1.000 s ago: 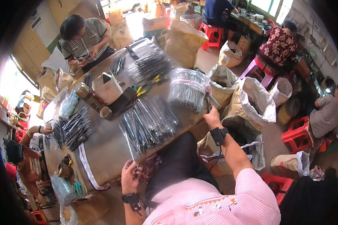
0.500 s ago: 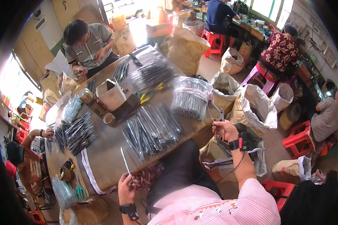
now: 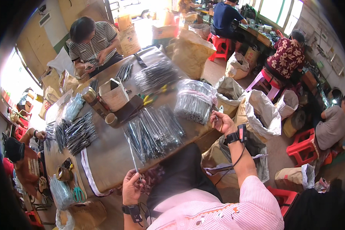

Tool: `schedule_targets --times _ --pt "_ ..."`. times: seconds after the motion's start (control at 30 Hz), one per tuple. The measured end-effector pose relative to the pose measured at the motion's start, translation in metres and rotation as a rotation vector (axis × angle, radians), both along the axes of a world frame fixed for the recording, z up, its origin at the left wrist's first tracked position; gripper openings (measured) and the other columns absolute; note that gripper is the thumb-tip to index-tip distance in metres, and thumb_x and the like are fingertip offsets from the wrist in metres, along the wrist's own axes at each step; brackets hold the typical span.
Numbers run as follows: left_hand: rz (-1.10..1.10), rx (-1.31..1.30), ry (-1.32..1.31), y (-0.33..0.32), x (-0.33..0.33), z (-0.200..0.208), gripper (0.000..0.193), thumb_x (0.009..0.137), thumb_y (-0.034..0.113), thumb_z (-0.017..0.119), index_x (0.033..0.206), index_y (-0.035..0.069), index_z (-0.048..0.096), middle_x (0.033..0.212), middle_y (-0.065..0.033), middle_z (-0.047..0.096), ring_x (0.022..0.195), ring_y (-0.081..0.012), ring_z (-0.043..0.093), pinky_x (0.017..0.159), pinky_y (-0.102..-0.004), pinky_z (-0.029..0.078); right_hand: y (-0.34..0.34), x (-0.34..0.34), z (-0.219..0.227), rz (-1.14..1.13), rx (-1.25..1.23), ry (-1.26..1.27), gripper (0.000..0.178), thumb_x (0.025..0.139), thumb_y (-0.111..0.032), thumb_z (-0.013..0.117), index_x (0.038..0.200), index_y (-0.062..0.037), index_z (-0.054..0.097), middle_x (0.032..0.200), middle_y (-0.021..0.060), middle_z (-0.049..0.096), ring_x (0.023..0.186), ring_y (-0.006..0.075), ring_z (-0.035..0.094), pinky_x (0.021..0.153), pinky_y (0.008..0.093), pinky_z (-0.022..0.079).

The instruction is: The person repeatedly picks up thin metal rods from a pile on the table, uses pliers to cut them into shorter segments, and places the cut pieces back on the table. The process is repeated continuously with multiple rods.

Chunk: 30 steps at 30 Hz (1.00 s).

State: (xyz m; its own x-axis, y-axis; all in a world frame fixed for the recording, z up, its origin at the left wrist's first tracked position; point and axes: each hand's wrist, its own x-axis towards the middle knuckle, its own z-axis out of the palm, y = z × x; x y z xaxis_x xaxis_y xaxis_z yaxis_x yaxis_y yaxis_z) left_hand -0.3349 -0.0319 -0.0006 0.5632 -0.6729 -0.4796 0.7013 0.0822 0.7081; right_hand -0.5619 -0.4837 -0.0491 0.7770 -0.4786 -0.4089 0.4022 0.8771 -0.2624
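My left hand [image 3: 132,187], at the table's near edge, pinches a long thin metal strip [image 3: 133,155] by its lower end. The strip tilts up and leftward beside a pile of similar shiny metal strips [image 3: 157,130]. My right hand [image 3: 223,124] is closed around a small metal hand tool [image 3: 218,115] that looks like pliers; the fingers hide most of it. This hand is close to a plastic-wrapped bundle of metal strips [image 3: 195,101] tied with a pinkish band.
On the table [image 3: 111,161] are darker strips [image 3: 80,134], a beige container [image 3: 114,96], a round tin [image 3: 89,94], yellow-handled pliers [image 3: 147,100] and teal-handled scissors [image 3: 79,194]. Open sacks [image 3: 261,115] stand at my right. A person in a striped shirt [image 3: 99,42] sits across the table.
My right hand has moved slightly left and up, and its tool has turned so less shows. My left hand has risen a little, bringing its strip closer to the pile.
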Motion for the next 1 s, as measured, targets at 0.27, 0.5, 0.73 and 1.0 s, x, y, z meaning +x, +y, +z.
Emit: schedule_targets --times 0.27,0.5,0.73,1.0 --pt "-0.017 -0.004 -0.027 -0.005 -0.004 -0.002 0.019 0.092 0.004 0.060 0.110 0.001 0.059 0.077 -0.0054 0.062 0.062 -0.0160 0.064 0.049 -0.0214 0.049 0.060 -0.006 0.032 -0.034 -0.103 0.005 0.010 0.095 -0.010 0.057 0.098 -0.0009 0.058 0.085 0.0066 0.060 0.078 0.0190 0.060 0.073 0.0346 0.056" --pt "-0.081 -0.072 -0.014 -0.034 -0.018 0.010 0.021 0.090 0.001 0.060 0.111 -0.001 0.059 0.087 -0.0079 0.066 0.071 -0.0189 0.068 0.060 -0.0243 0.056 0.140 0.011 0.084 0.185 -0.485 0.105 0.018 0.088 -0.005 0.063 0.104 -0.0023 0.056 0.081 0.0089 0.064 0.072 0.0208 0.066 0.068 0.0362 0.057" --pt "-0.268 -0.131 0.031 -0.044 -0.039 0.024 0.022 0.084 -0.002 0.063 0.106 -0.002 0.059 0.098 -0.0112 0.065 0.086 -0.0243 0.068 0.079 -0.0336 0.058 0.209 0.042 0.107 0.320 -0.597 0.107 0.019 0.085 -0.005 0.067 0.100 -0.0042 0.054 0.083 0.0107 0.067 0.070 0.0218 0.068 0.059 0.0325 0.057" --pt "-0.239 -0.155 -0.005 -0.042 -0.048 0.020 0.020 0.085 -0.003 0.062 0.103 0.001 0.055 0.093 -0.0072 0.063 0.086 -0.0233 0.069 0.077 -0.0329 0.060 0.239 0.055 0.095 0.136 -0.754 0.287 0.014 0.089 -0.008 0.064 0.098 -0.0048 0.054 0.084 0.0109 0.066 0.071 0.0189 0.066 0.061 0.0281 0.055"
